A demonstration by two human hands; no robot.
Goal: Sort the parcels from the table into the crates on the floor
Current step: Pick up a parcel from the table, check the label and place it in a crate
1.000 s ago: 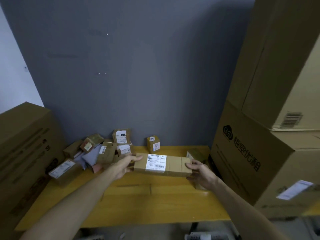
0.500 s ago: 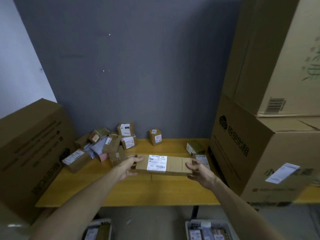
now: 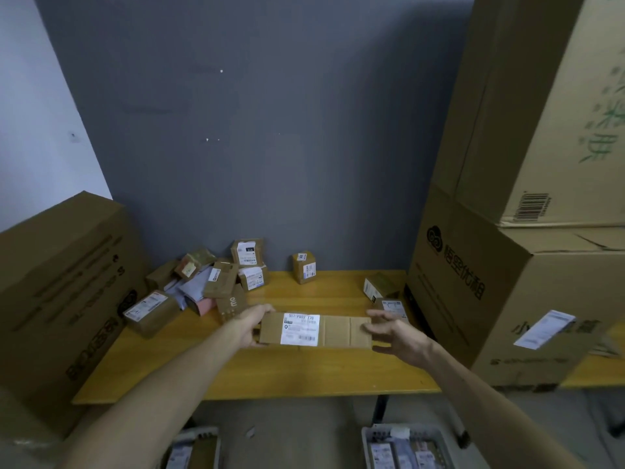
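Observation:
A long flat cardboard parcel (image 3: 334, 330) with a white label sits between my hands over the yellow table (image 3: 304, 370). My left hand (image 3: 252, 324) grips its left end, thumb on top. My right hand (image 3: 395, 333) holds its right end with curled fingers. Several small parcels (image 3: 216, 282) lie piled at the table's back left. One small box (image 3: 304, 267) stands alone by the wall. Two crates show at the bottom edge: one (image 3: 192, 446) on the left, a grey one (image 3: 406, 445) on the right, both with parcels inside.
Big cardboard cartons (image 3: 507, 292) are stacked at the right, reaching over the table's end. Another large carton (image 3: 57, 292) stands at the left. Two small boxes (image 3: 380, 289) lie by the right cartons. A grey wall closes the back.
The view has tilted down and back, bringing the two floor crates into sight. Both hands keep their hold on the long parcel, which has come slightly toward me.

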